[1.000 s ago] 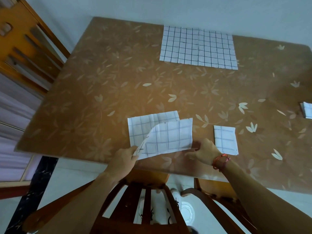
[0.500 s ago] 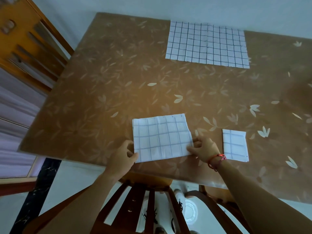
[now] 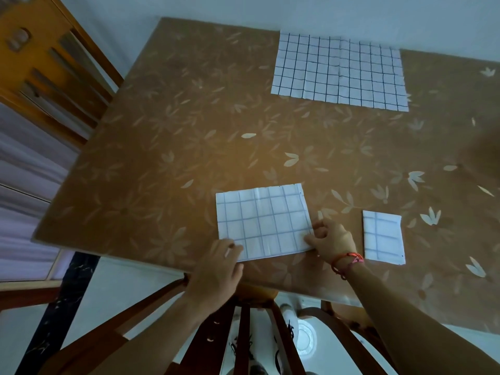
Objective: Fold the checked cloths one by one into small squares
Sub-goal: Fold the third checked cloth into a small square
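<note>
Right hand (image 3: pixel 331 240), with a red string bracelet (image 3: pixel 347 259) at the wrist, lies against the right edge of the white, blue-checked cloth folded into a rectangle (image 3: pixel 263 221). Its curled fingers (image 3: pixel 319 224) and thumb pinch that edge close to the near right corner. Left hand (image 3: pixel 216 269) sits at the rectangle's near left corner with one fingertip (image 3: pixel 233 248) touching it; I cannot tell whether it grips the cloth or only presses it.

The rectangle lies flat on the brown, leaf-patterned table (image 3: pixel 176 125), close to the table's near edge. To the right of the rectangle, past the right hand and apart from both, lies a small white checked cloth folded square (image 3: pixel 382 236). Well beyond the rectangle and somewhat to its right, a large white cloth with a dark grid, spread open (image 3: pixel 339 73), lies at the table's far edge. On the near side of the rectangle, under the table's edge, is the dark wooden slatted back of a chair (image 3: pixel 243 334). Far off to the rectangle's left stands an orange-brown wooden chair (image 3: pixel 54 63).
</note>
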The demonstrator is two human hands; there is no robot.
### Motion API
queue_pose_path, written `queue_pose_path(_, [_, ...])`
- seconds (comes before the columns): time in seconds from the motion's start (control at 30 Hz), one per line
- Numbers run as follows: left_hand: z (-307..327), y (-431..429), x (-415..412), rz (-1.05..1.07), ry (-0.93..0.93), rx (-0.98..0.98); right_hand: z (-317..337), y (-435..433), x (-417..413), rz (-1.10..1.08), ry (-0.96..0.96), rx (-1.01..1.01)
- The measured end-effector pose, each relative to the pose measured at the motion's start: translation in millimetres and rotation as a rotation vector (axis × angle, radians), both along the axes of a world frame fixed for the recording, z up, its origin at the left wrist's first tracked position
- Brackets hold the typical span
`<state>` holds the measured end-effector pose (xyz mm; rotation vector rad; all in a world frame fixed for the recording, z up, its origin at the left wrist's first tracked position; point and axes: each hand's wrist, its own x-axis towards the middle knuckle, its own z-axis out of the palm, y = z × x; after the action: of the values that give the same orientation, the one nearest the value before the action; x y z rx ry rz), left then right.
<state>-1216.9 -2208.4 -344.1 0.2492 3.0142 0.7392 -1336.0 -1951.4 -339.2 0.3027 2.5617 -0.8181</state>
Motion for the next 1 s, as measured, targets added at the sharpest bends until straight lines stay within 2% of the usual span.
queue_pose_path(0.13, [0.3, 23.1, 14.7, -0.129, -0.057, -0.107, 1.0, 2.1, 0.9, -0.009, 0.017, 0.041])
queue_pose_path(0.23, [1.9, 34.5, 23.6, -0.159, -0.089, -0.193, 5.9, -1.3, 11.2, 0.033, 0.111, 0.146])
queue_pose_path(0.3, [0.8, 38.4, 27.7, -0.152, -0.121, -0.231, 10.3, -10.6, 26.8, 0.165, 0.272, 0.196])
queue_pose_path(0.4, [-4.1, 39.2, 27.9, -0.142, -0.184, -0.258, 12.7, -31.9, 57.5, 0.493, 0.531, 0.183])
queue_pose_path(0.53, [-3.2, 38.7, 24.1, -0.154, -0.191, -0.296, 1.0, -55.0, 88.0, 0.825, 0.424, 0.248])
queue_pose_path(0.63, [-6.5, 38.9, 25.8, -0.165, -0.22, -0.311, -4.2, -63.7, 96.3, 0.951, 0.411, 0.311])
queue_pose_path(0.8, [-3.5, 36.2, 26.0, -0.172, -0.228, -0.305, -13.6, -64.9, 101.5, 1.04, 0.314, 0.339])
queue_pose_path(1.0, [-10.8, 31.9, 29.3, -0.173, -0.147, -0.329, -15.7, -64.0, 104.3, 1.024, 0.321, 0.36])
